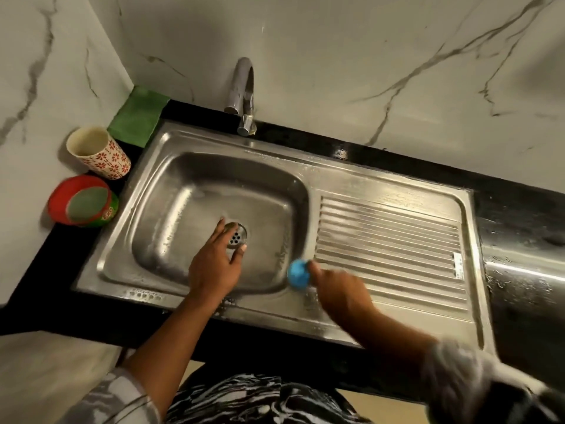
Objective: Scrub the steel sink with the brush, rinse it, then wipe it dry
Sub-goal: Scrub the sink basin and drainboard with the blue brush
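My left hand (214, 267) reaches down into the basin of the steel sink (171, 206), fingers spread and empty, its fingertips at the drain (237, 235) in the middle of the basin floor. My right hand (339, 290) is closed around the blue brush (298, 272), which sits at the basin's right edge, where the bowl meets the ribbed drainboard (388, 243). That hand and the brush are blurred, so I cannot tell whether the bristles touch the steel. The two hands are well apart, one on either side of the basin's near right corner.

The sink is set in a black bench (519, 215), and its steel shows wet streaks and foam along the rims. The chrome tap (244, 93) stands at the sink's far rim, its spout curving over the basin; I see no water running from it. At the sink's far left corner a green cloth (137, 114) lies on the bench against the marble wall. Just left of the sink, a cup with red flower patterns (97, 153) stands upright, and nearer to me, beside it, is a round red and green tub (82, 201).
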